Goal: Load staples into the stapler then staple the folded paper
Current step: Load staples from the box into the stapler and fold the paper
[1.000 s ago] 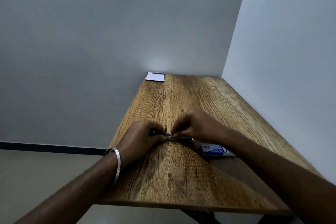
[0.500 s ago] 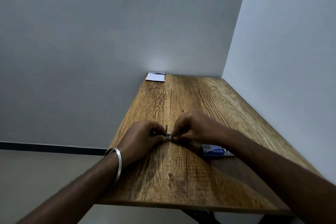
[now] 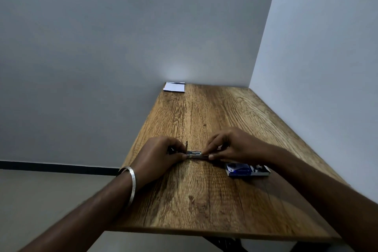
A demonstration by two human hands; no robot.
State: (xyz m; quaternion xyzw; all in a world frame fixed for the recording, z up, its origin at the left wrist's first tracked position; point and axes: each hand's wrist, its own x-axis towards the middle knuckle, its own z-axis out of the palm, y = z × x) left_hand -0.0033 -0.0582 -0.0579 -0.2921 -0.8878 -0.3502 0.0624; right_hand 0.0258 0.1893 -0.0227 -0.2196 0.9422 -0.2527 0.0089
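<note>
Wooden table under us: our left grip holds stapler; right grip pinches its other end; staple box just right.

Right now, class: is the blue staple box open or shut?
Open. The blue staple box lies flat on the table with its inner tray slid out to the right, beside the right hand.

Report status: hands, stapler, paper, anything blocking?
Left hand grips stapler; right hand pinches at its other end. Folded paper at table's far corner, untouched. Staple box beside right wrist. Nothing blocking.
</note>
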